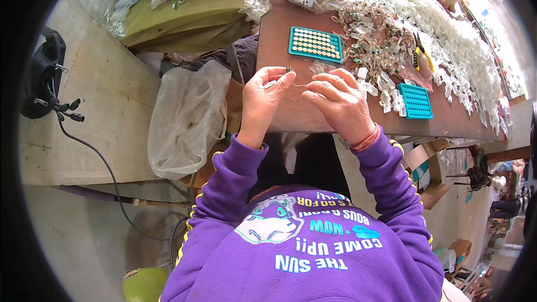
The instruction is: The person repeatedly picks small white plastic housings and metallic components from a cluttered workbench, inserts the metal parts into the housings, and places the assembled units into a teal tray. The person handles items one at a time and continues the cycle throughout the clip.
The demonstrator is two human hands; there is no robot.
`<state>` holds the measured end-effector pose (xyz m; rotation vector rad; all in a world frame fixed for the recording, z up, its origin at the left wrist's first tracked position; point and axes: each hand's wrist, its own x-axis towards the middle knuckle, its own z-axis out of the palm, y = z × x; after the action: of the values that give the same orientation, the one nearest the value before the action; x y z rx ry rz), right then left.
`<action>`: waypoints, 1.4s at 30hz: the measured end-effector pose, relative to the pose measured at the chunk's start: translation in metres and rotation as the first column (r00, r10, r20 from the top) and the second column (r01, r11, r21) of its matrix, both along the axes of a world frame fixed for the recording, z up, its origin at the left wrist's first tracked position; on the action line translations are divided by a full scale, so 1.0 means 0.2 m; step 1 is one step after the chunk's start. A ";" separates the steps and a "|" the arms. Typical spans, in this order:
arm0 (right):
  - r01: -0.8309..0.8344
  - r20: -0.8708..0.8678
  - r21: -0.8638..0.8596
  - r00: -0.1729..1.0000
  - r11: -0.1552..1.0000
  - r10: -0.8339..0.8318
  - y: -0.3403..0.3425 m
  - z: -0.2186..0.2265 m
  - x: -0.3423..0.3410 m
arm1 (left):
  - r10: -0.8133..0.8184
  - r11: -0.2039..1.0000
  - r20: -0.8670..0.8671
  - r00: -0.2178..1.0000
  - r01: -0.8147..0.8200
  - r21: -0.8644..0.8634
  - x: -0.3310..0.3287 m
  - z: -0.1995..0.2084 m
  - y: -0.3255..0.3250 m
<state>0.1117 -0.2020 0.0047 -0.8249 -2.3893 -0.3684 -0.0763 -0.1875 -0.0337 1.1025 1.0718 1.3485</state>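
A brown table (274, 39) extends beneath both hands, a heap of white pieces (430, 33) covering its far right portion. A clear bag (187, 117) lies to its left. The right hand (342, 106) is curled; the left hand (262, 98) faces it. One teal tray (337, 40), beyond the hands, bears pale discs (315, 42); a second tray (415, 100) lies right. Yellow-handled pliers (416, 57) rest by the heap. A thin wire (301, 84) meets the right fingertips, whose grip cannot be confirmed. The left thumb and forefinger pinch a small dark part (288, 69) above the table.
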 end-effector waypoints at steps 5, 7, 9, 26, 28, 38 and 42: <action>-0.005 0.012 0.049 1.000 0.999 0.005 -0.10 0.04 0.02 | -0.009 0.997 -0.019 1.000 0.010 0.072 0.04 0.05 -0.04; 0.010 0.002 0.047 1.000 0.999 -0.010 -0.14 0.04 0.03 | -0.132 0.991 0.262 0.956 0.125 0.043 0.05 0.06 -0.05; 0.024 -0.027 0.047 0.999 0.999 -0.023 -0.18 0.03 0.05 | -0.197 0.977 0.459 0.866 0.212 0.020 0.07 0.07 -0.06; 0.273 -0.446 -0.178 0.834 0.945 -0.325 -0.28 0.03 0.07 | -0.282 0.951 0.495 0.822 0.308 0.031 0.28 0.03 -0.18; 0.253 -0.513 -0.202 0.795 0.946 -0.322 -0.27 -0.01 0.04 | -0.258 0.960 0.439 0.861 0.280 0.015 0.29 0.03 -0.19; 0.201 -0.539 -0.199 0.795 0.959 -0.278 -0.26 -0.02 0.04 | -0.193 0.981 0.260 0.946 0.189 0.041 0.31 0.04 -0.22; 0.225 -0.535 -0.236 0.782 0.945 -0.320 -0.27 -0.03 0.03 | -0.188 0.982 0.267 0.945 0.177 0.067 0.30 0.04 -0.24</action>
<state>0.1170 -0.2562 -0.0013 -1.1752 -1.7525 -0.0215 -0.0155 -0.2347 -0.0265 0.9864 0.7253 1.3330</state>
